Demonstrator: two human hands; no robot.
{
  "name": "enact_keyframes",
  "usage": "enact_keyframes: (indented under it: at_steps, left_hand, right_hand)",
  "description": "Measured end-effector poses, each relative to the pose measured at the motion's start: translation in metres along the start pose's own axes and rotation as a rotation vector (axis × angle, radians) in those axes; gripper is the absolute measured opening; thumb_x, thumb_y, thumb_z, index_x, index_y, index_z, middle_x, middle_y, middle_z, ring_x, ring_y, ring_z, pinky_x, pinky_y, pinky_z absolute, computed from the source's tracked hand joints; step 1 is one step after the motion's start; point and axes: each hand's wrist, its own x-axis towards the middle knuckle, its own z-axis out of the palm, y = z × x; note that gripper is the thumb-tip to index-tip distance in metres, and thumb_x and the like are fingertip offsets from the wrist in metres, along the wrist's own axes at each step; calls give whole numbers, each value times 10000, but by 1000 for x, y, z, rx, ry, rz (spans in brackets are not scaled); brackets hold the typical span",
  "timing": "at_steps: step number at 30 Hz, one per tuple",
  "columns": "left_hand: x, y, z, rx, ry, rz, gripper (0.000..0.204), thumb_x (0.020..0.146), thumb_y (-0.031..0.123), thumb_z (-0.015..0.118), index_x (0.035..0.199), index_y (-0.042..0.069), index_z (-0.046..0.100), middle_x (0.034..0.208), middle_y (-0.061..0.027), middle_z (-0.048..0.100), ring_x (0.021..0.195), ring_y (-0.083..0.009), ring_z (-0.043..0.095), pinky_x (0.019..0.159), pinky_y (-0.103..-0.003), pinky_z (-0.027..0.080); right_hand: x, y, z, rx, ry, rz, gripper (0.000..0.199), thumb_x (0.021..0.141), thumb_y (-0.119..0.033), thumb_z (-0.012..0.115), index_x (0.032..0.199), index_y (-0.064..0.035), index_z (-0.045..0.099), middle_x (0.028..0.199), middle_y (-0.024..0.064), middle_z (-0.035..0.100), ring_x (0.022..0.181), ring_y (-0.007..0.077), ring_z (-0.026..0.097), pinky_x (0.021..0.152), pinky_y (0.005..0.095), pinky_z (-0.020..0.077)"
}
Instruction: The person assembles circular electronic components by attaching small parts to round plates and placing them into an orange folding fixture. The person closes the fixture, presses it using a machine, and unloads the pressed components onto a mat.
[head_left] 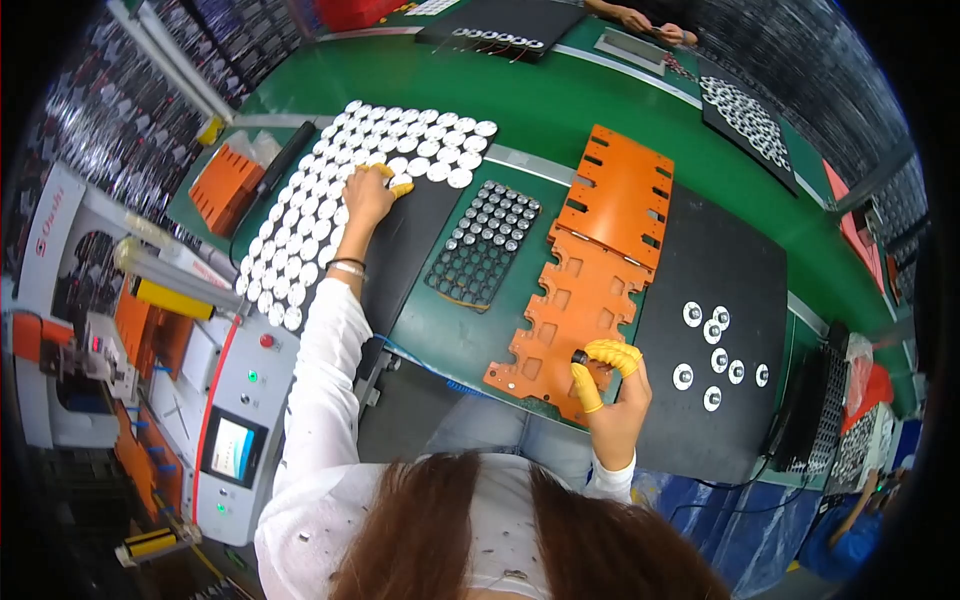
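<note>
My left hand [370,195], with yellow finger covers, reaches to the edge of a dense spread of white round discs [320,205] on a black board [405,240]. Its thumb and forefinger close on one white disc [399,180], partly hidden by the fingers. My right hand [618,395], also in yellow finger covers, pinches a small dark cylindrical part [580,357] above the near end of an orange fixture plate [570,320] with cut-outs. A black cell tray [465,275] lies between the hands, with silvery round pieces [500,212] in its far half.
On the right, a black mat [670,430] bears several white discs with dark centres [719,360]. The fixture's raised orange flap [620,190] stands beyond its plate. A machine with a screen [233,448] is at left. Across the green table [400,75], another person's hands [650,25] work.
</note>
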Motion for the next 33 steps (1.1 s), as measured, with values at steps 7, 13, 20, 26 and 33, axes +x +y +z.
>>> enact_keyframes:
  at_steps: [7,13,20,26,33]
  left_hand:
    - [-1,25,-17,80,-120,-10,266,762,283,756,930,77,748,1029,-168,695,1019,-319,656,830,-440,524]
    - [-36,19,-25,-202,25,63,286,795,211,730,1036,106,616,932,-170,710,924,-348,690,766,-478,523]
    - [-81,61,-90,-638,27,223,269,828,175,737,1091,129,701,932,-160,729,836,-286,710,750,-381,547]
    - [-182,127,-187,-1726,-580,160,260,922,120,689,1144,-15,676,964,-122,721,797,-160,713,665,-238,564]
    - [-242,151,-179,-1895,-560,-200,294,994,53,562,1276,-26,582,1183,-132,663,1001,-175,684,854,-288,590]
  right_hand:
    - [-36,19,10,122,81,-16,242,787,28,753,1005,7,650,1053,96,629,912,174,588,843,292,464]
    - [-54,18,9,197,42,2,283,849,83,685,1113,20,606,1106,89,615,926,149,570,880,291,468]
    - [-57,12,14,279,52,37,352,874,73,669,1212,40,577,1137,88,618,985,155,570,912,297,471]
    - [-48,9,23,225,67,-4,326,866,82,665,1183,51,597,1146,110,603,994,172,575,892,285,475]
    - [-4,-17,40,226,-62,-294,307,758,5,791,1035,57,670,1027,156,676,893,265,651,804,347,520]
